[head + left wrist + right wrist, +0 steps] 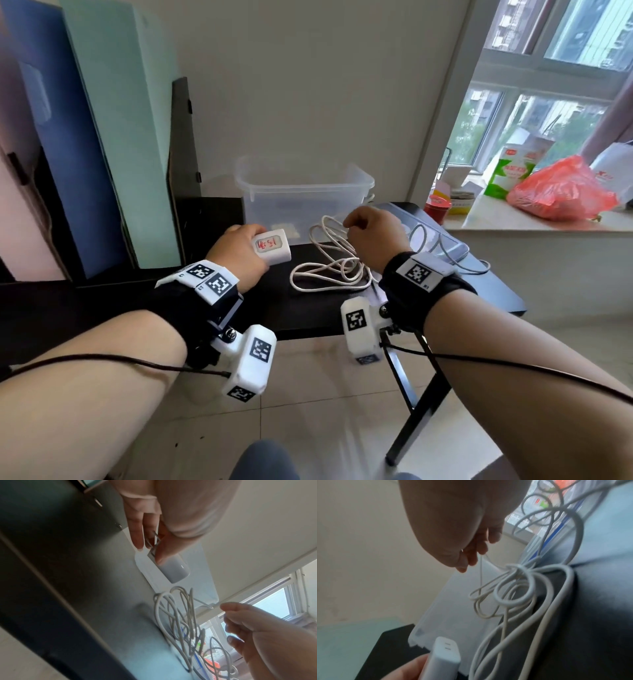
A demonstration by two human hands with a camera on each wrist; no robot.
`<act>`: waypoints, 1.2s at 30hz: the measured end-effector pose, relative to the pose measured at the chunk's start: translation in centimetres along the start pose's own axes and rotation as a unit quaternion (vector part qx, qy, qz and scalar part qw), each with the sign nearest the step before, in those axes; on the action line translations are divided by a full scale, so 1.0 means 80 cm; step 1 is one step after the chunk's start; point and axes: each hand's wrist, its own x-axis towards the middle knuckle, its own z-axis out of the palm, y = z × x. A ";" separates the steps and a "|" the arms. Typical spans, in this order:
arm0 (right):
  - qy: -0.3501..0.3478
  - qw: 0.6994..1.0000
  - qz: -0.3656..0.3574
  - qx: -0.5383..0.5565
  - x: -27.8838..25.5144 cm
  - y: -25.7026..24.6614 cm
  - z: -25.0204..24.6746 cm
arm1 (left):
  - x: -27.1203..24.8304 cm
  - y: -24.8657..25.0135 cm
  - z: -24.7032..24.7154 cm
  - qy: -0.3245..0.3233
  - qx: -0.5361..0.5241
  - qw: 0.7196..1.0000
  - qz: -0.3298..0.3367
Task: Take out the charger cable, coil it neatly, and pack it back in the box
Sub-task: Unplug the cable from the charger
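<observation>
While the left hand [239, 255] wraps its grip around the white charger [273, 247], thumb and fingers curled on the block with the prongs toward the palm, the right hand [375, 236] pinches a strand of the cable [330, 270] between fingertips, lifting it. Loose tangled loops lie on the desk [308, 315], directly below the right hand and at about three o'clock from the charger, close by. The pile's long axis runs roughly twelve to six, away from the person. I judge the right hand is nearer and better placed to begin coiling. The clear box [305, 192] stands open at twelve o'clock, just beyond both hands, at the back of the dark desk against a pale wall. Its lid [442, 236] lies at two o'clock. A window sill [513, 219] with a red bag [561, 192] is further right.
</observation>
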 end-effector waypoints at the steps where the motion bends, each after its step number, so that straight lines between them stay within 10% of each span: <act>1: 0.018 1.000 0.008 0.004 -0.001 0.006 -0.008 | -0.002 0.006 0.001 0.001 -0.004 1.000 0.004; 7: 0.077 0.994 0.074 0.000 -0.018 0.051 -0.054 | -0.017 0.042 0.008 -0.010 -0.011 0.999 0.049; 26: -0.115 0.965 0.180 -0.152 -0.034 0.108 -0.039 | -0.047 0.096 0.039 -0.061 0.015 0.991 0.116; 30: -0.068 0.965 0.225 0.119 -0.034 0.095 -0.045 | -0.047 0.096 0.038 -0.059 0.012 0.992 0.107; 36: -0.033 0.839 0.205 0.503 -0.050 0.042 -0.059 | -0.046 0.099 0.042 -0.049 -0.017 0.994 0.096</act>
